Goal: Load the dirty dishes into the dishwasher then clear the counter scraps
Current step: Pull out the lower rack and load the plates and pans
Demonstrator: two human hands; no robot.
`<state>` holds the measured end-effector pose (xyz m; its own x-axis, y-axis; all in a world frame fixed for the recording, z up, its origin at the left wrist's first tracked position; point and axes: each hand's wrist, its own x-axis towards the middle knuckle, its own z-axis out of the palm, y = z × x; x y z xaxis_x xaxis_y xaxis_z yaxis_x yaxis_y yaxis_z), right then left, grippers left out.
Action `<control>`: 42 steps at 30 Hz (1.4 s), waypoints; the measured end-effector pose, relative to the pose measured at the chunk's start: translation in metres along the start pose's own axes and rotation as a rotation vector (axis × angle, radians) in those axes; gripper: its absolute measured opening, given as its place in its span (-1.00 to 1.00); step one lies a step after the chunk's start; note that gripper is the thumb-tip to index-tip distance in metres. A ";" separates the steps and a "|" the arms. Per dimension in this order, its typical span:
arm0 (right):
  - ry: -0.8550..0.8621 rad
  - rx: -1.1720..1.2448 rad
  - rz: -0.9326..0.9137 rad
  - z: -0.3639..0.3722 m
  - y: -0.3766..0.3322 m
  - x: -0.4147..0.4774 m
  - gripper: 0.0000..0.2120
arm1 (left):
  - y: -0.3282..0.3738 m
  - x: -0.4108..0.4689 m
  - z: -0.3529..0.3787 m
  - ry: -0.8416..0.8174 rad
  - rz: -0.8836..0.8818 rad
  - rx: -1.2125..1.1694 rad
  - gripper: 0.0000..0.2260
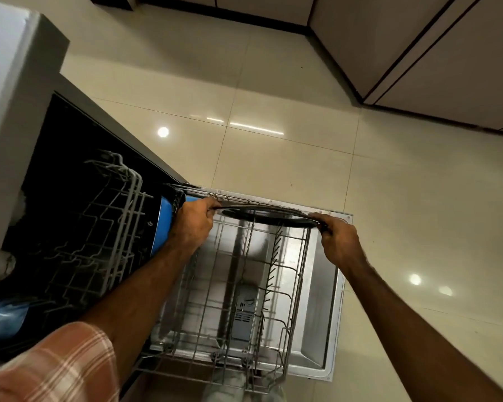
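Across the upper frame spreads glossy tiled floor (288, 158); lower left, the dishwasher (70, 146) stands open, its lower rack (273, 274) drawn out over the door (320, 320). Over the rack's far edge a dark round plate (267, 217) lies nearly flat, spanning left to right, left hand (192, 224) and right hand (341, 242) gripping opposite rims, equally near

Dim, floor glare, wide-angle distortion
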<state>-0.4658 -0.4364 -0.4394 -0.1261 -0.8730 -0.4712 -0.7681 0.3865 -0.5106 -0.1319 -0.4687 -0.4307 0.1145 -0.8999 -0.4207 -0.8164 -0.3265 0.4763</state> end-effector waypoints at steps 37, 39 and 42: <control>-0.053 0.049 -0.208 -0.077 -0.094 -0.153 -0.27 | 0.086 -0.141 -0.071 -0.121 0.228 0.334 -0.24; -0.048 0.019 -0.230 -0.092 -0.104 -0.176 -0.24 | 0.097 -0.167 -0.087 -0.084 0.262 0.332 -0.24; -0.036 0.006 -0.284 -0.117 -0.123 -0.207 -0.23 | 0.108 -0.204 -0.114 -0.029 0.302 0.315 -0.24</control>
<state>-0.4187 -0.3377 -0.1950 0.1163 -0.9354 -0.3340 -0.7656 0.1298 -0.6301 -0.1790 -0.3535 -0.2050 -0.1680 -0.9314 -0.3228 -0.9443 0.0581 0.3240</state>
